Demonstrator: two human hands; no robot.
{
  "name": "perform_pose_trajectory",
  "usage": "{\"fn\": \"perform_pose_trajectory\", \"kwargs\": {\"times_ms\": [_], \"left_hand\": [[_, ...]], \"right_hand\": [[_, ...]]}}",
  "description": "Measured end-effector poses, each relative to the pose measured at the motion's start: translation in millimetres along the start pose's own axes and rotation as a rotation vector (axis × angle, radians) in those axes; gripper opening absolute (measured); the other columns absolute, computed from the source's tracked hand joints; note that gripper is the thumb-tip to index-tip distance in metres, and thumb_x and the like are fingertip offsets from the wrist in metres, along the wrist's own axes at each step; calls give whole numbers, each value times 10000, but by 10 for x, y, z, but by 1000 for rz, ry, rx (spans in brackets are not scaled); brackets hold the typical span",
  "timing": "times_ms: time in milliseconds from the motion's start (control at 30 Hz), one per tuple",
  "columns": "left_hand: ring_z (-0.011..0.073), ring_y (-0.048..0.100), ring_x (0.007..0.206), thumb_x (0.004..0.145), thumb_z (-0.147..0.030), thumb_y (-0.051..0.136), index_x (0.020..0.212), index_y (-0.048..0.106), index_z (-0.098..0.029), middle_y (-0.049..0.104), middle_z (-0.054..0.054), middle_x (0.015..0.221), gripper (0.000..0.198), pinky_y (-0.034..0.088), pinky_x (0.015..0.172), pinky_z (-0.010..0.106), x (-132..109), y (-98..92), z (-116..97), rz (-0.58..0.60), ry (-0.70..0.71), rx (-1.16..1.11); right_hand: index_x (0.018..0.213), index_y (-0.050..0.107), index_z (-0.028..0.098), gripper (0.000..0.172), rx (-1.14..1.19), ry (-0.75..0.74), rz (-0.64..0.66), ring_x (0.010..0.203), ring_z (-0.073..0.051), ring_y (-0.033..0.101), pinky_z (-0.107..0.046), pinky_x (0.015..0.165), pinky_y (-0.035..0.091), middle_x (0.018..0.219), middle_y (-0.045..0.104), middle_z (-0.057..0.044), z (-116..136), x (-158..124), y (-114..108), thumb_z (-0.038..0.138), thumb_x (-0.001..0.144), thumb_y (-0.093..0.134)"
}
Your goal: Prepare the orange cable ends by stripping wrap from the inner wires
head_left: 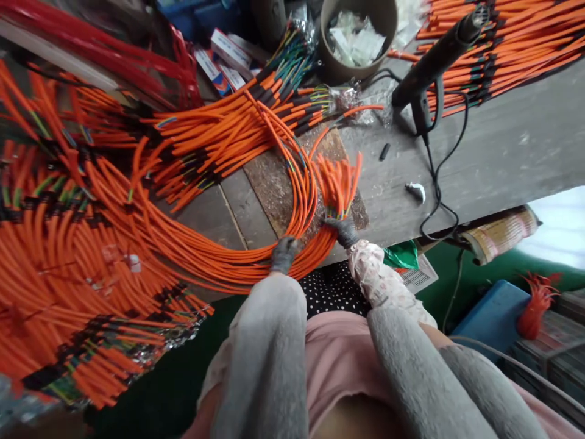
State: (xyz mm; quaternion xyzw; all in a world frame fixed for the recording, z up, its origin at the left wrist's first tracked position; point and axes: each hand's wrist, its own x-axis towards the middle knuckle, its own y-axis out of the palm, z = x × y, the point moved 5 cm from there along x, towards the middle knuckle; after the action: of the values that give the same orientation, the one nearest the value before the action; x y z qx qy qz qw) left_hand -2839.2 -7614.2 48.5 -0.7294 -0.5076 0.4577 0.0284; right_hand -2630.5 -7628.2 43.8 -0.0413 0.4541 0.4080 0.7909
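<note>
The gloved left hand [284, 255] grips a looped bundle of orange sheathed cables [256, 259] at the near edge of the wooden tabletop [493, 152], and the gloved right hand [342, 230] closes on it just below its fanned ends. Bare planks lie open to the right, up to a black heat gun [434, 64] and its cord [436, 177]; more orange cable piles [59, 244] crowd the left.
</note>
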Motion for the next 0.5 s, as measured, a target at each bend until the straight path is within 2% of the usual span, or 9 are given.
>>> {"fn": "perform_pose_trajectory", "kwargs": {"times_ms": [67,133,200,233,300,367,433,500], "left_hand": [[273,634,1235,946,-267,621,1241,669,-177,694,114,1304,312,486,1123,407,310,94,-176,-51,53,63],[333,536,1388,912,-289,684,1328,631,-139,602,184,1462,445,413,1203,447,666,227,-442,-117,113,210],[385,505,1418,851,-235,729,1330,619,-85,575,252,1467,514,395,1210,482,941,328,-629,-155,84,304],[386,532,1391,834,-203,729,1307,625,-79,597,257,1429,500,411,1193,478,1016,356,-683,-159,69,327],[330,630,1262,830,-142,689,1261,637,-115,676,199,1294,435,477,1121,432,1033,366,-723,-152,67,286],[246,706,1017,828,-102,648,1220,631,-177,724,93,1066,399,555,960,364,945,334,-701,-116,47,102],[184,672,748,855,-131,629,1207,604,-217,673,4,832,363,563,734,301,870,299,-697,-35,-11,-210],[146,598,597,898,-253,672,1158,592,-223,600,-34,707,274,498,577,251,873,265,-781,63,-74,-521]], "right_hand": [[701,665,196,416,2,-29,-95,576,-140,623,-291,597,594,618,674,53,-84,141,-254,287,396,933],[698,670,193,378,3,-39,-139,568,-145,623,-301,593,594,608,667,52,-128,180,-376,287,416,905],[727,685,193,382,0,-50,-141,587,-159,636,-322,610,601,639,685,43,-139,161,-400,269,422,902],[741,688,196,390,-3,-58,-134,597,-164,640,-330,620,602,657,694,41,-137,143,-392,260,424,906],[759,691,201,396,-7,-68,-111,615,-166,644,-339,639,600,688,706,37,-132,112,-367,252,436,914],[759,690,199,390,-3,-68,-94,620,-164,645,-342,654,597,697,709,33,-136,100,-354,257,446,916],[770,695,198,402,10,-68,-98,627,-161,649,-337,661,595,706,712,33,-145,102,-361,257,442,919],[773,699,199,415,21,-77,-103,625,-158,645,-330,653,592,712,713,34,-146,106,-371,247,430,928]]}}
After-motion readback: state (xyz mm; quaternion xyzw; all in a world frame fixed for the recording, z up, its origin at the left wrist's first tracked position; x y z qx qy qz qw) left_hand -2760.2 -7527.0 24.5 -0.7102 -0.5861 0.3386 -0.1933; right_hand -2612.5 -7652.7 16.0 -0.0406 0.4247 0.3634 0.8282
